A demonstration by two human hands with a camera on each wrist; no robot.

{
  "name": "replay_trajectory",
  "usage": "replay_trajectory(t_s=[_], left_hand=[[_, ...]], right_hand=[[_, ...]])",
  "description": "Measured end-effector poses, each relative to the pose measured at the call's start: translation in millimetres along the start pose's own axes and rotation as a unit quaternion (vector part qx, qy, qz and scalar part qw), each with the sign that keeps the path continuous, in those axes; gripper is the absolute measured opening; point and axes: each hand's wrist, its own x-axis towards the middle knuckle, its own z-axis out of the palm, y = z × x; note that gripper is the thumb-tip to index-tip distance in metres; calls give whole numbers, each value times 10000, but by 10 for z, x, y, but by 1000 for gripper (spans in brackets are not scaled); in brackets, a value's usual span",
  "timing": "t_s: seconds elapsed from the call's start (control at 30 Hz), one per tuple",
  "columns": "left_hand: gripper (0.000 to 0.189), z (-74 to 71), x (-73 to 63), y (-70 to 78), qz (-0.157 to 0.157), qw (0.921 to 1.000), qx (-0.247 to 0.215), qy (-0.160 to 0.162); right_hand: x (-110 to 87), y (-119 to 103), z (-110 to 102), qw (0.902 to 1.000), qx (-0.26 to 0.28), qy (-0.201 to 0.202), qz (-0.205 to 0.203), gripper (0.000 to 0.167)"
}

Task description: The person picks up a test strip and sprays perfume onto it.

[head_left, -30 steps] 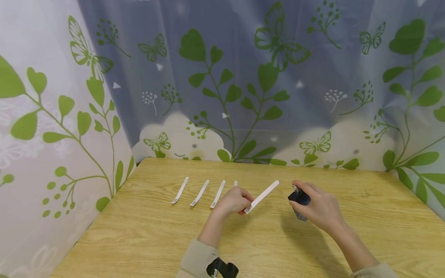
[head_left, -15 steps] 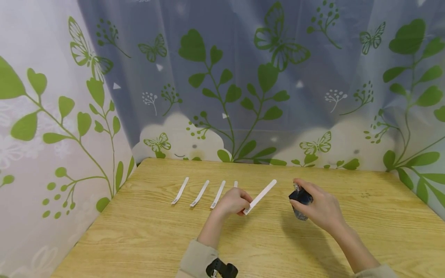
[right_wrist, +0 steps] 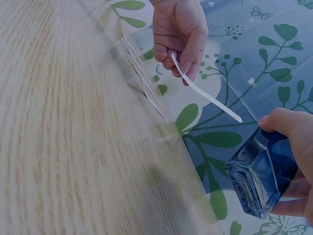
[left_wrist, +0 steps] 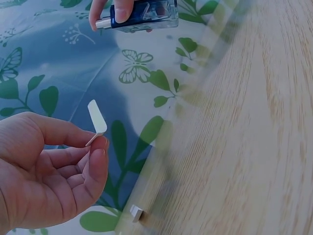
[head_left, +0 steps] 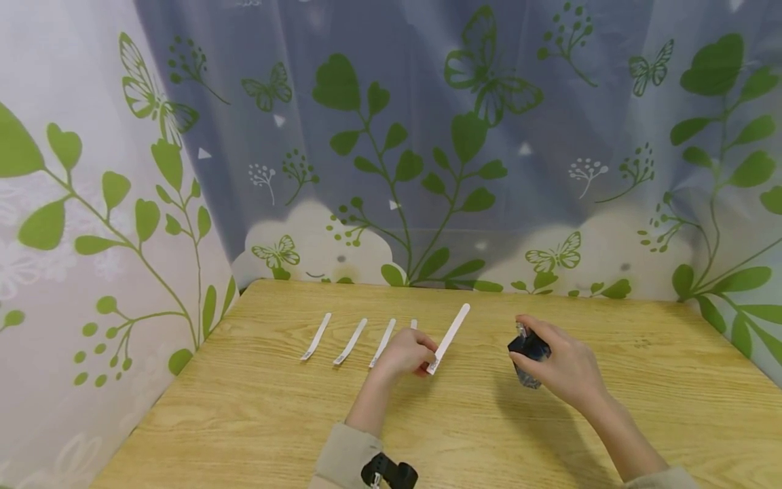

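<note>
My left hand (head_left: 406, 353) pinches a white paper test strip (head_left: 450, 336) by its printed end, between thumb and fingers. The strip's rounded end points up and away from me, above the table. In my right hand (head_left: 568, 363) is a dark blue glass perfume bottle (head_left: 528, 360), gripped with the index finger on top at the silver sprayer (left_wrist: 103, 23). In the right wrist view, the bottle's clear faceted base (right_wrist: 247, 193) faces the camera. A gap separates the strip from the bottle.
Several more paper strips lie in a row on the wooden table (head_left: 244, 421), such as the leftmost strip (head_left: 315, 337); the one nearest my left hand is partly hidden behind it. A patterned curtain (head_left: 391, 136) stands along the table's back edge.
The strip in my left hand has swung to the left, its far end now more upright and farther from the bottle. The right hand and bottle stay nearly still.
</note>
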Motion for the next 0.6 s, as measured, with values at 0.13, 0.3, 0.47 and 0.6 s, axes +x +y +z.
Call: replay_trajectory(t_s=[0.13,0.3,0.47,0.6], left_hand=[[15,15,28,-13,-74,9999,-142,52],[14,38,55,-25,-166,9993,-308,153],[13,64,88,-55,-305,9979,-476,309],[13,101,122,-94,-340,9965,-608,467]], right_hand=[[-3,2,-11,10000,17,-20,29,56],[-11,7,-22,9999,104,-51,109,56],[-16,18,-24,9999,104,-45,93,57],[-20,27,-28,9998,122,-70,104,56]])
